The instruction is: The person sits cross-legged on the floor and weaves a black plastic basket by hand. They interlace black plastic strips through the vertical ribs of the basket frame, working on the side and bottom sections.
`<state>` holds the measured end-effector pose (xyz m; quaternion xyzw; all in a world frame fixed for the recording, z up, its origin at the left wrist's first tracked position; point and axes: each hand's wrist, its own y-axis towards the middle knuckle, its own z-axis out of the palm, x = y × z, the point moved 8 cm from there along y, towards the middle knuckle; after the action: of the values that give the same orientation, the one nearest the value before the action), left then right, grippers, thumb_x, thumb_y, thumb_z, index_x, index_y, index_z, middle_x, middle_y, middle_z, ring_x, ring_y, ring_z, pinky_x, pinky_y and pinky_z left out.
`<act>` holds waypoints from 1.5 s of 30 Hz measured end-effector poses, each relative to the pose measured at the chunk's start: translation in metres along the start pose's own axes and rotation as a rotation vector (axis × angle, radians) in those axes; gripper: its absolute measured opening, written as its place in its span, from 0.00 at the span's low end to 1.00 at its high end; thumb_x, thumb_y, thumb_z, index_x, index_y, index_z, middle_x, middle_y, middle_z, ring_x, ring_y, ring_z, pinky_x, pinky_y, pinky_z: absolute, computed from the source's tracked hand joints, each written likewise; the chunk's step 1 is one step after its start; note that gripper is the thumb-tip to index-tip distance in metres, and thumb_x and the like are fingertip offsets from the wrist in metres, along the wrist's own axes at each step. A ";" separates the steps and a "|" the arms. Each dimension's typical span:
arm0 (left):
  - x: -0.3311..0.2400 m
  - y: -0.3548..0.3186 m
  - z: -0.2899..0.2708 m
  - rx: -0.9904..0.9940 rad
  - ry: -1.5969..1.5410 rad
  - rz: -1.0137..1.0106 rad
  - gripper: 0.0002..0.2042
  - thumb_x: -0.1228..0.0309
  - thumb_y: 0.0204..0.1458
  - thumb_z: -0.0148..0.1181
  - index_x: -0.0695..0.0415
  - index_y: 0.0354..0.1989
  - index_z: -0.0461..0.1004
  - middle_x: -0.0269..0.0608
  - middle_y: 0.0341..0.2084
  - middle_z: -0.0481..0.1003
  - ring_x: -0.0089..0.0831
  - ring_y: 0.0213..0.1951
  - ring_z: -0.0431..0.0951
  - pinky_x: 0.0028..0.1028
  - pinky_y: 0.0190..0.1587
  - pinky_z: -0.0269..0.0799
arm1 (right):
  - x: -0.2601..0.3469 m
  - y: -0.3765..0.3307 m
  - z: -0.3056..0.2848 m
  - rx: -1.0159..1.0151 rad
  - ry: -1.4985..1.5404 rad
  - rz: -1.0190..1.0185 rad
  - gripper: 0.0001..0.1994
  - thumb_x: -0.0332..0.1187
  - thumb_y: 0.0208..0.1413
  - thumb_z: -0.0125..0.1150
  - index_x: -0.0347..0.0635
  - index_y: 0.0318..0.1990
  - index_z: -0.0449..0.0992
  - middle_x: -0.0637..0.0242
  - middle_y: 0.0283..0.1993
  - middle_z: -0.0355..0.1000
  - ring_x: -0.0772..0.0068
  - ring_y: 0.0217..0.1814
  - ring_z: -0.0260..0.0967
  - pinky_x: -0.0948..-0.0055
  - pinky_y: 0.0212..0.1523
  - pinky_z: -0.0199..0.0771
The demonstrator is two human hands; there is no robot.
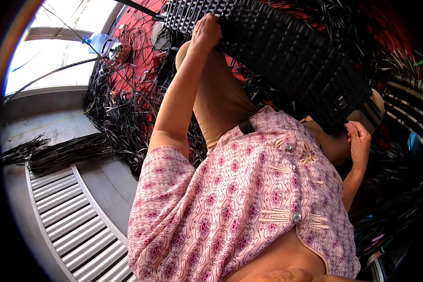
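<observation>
A large curved panel [277,51] of woven black flat strips lies across my knees. It slants from the upper left down to the right. My left hand [207,31] is closed at the panel's near edge, toward its upper left end; the fingertips are partly hidden. At the lower right end, my right hand [359,139] pinches a black strip [347,123] between thumb and fingers, right at the panel's edge. Small gaps show in the weave near that hand, and loose strip ends stick out there.
Loose black strips [122,108] lie heaped over the red floor [134,28]. A bundle of strips [70,152] rests by a slatted metal rack [80,225] at left. A metal kettle [119,51] and a blue container [98,41] stand at upper left. Another striped woven piece [409,101] is at right.
</observation>
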<state>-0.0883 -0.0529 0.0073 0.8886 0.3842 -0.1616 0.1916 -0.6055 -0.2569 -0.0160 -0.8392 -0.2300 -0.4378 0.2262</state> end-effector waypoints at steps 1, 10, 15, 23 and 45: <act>0.003 -0.001 0.001 0.015 -0.047 -0.074 0.15 0.72 0.50 0.57 0.61 0.46 0.78 0.55 0.43 0.79 0.49 0.49 0.79 0.41 0.54 0.72 | 0.001 0.000 0.000 -0.005 -0.002 0.000 0.09 0.34 0.62 0.63 0.36 0.39 0.81 0.77 0.24 0.65 0.88 0.24 0.57 0.84 0.26 0.58; 0.028 0.000 0.011 -0.045 -0.233 -0.127 0.16 0.71 0.54 0.54 0.62 0.49 0.77 0.46 0.31 0.82 0.30 0.27 0.82 0.31 0.36 0.78 | 0.008 -0.001 0.000 -0.016 -0.042 -0.018 0.10 0.35 0.61 0.64 0.36 0.38 0.81 0.77 0.24 0.65 0.87 0.24 0.57 0.84 0.26 0.58; 0.023 -0.005 0.008 0.029 -0.385 -0.146 0.16 0.73 0.52 0.56 0.64 0.49 0.75 0.46 0.35 0.82 0.30 0.25 0.83 0.31 0.34 0.79 | 0.004 -0.001 -0.001 -0.009 -0.013 -0.010 0.11 0.36 0.61 0.64 0.36 0.38 0.81 0.76 0.24 0.65 0.87 0.24 0.57 0.83 0.26 0.58; 0.010 -0.014 -0.004 -0.272 -0.249 0.035 0.12 0.75 0.49 0.59 0.63 0.43 0.75 0.50 0.32 0.81 0.38 0.29 0.83 0.34 0.37 0.79 | 0.007 -0.001 -0.001 -0.015 -0.036 -0.013 0.11 0.36 0.61 0.64 0.36 0.39 0.81 0.76 0.24 0.66 0.87 0.24 0.58 0.83 0.26 0.58; 0.034 -0.001 0.007 0.086 -0.740 -0.288 0.18 0.70 0.45 0.74 0.61 0.45 0.81 0.31 0.29 0.79 0.16 0.23 0.70 0.19 0.25 0.63 | 0.019 -0.001 -0.001 -0.044 -0.122 -0.035 0.09 0.34 0.61 0.64 0.35 0.39 0.80 0.75 0.24 0.67 0.86 0.24 0.59 0.82 0.25 0.59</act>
<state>-0.0673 -0.0342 -0.0136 0.7145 0.4028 -0.5121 0.2549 -0.5969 -0.2530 0.0005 -0.8651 -0.2481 -0.3946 0.1854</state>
